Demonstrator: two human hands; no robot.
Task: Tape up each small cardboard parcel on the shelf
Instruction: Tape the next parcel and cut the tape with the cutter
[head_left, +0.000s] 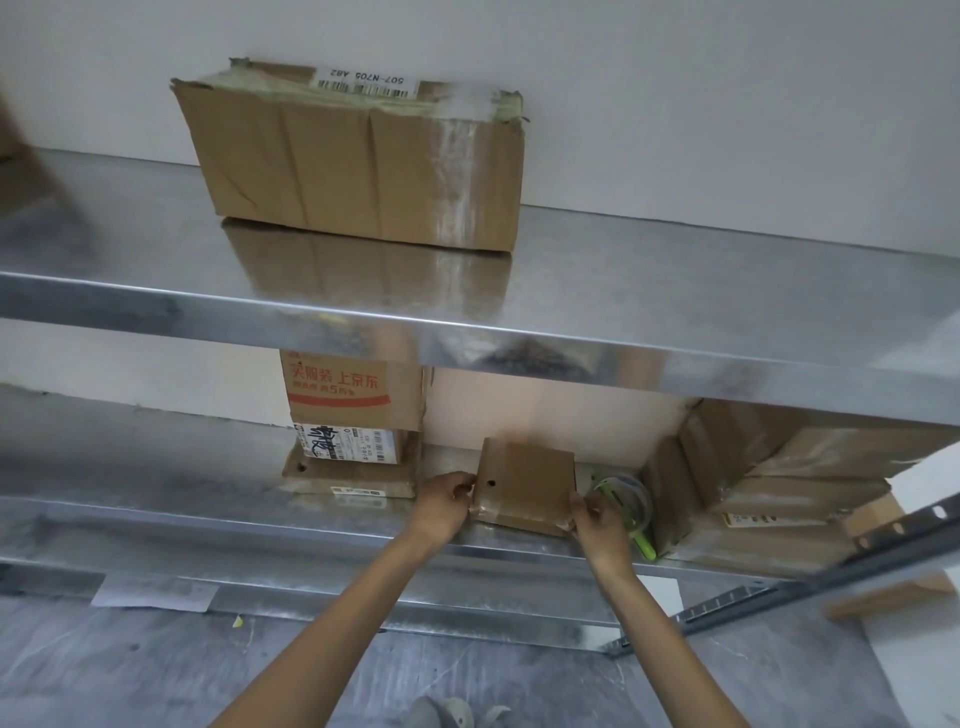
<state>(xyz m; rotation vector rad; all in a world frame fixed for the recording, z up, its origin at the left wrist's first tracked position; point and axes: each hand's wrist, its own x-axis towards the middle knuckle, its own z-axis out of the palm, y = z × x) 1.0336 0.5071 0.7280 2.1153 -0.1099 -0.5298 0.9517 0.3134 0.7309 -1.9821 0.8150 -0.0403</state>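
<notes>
A metal rack stands against a white wall (701, 104), over a grey, scuffed floor (156, 680). Its upper shelf (675, 270) is shiny steel and carries one large cardboard box (353, 156) pushed back to the wall, with a barcode label on top. The lower shelf (145, 467) is the same steel.

On the lower shelf, a printed box (353, 395) with red lettering stands on a flatter carton at the left. Taped boxes (753, 467) are stacked at the right. Between them, close to the shelf's front edge, is the small parcel (527, 480), a flat brown square with a small round hole near its left side and a glossy band of tape across its near part. Whether it lies flat or is tipped up I cannot tell. A tape roll (626, 493) on a green holder sits just beside it on the right.

The parcel is held between the two hands. The left grip (444, 501) has its fingers curled and pinches the parcel's left edge beside the hole. The right grip (597, 519) has its fingers bent round the near right corner. Both forearms are bare and reach up and forward from below, converging on the parcel, wrists about level with the shelf's front lip.
</notes>
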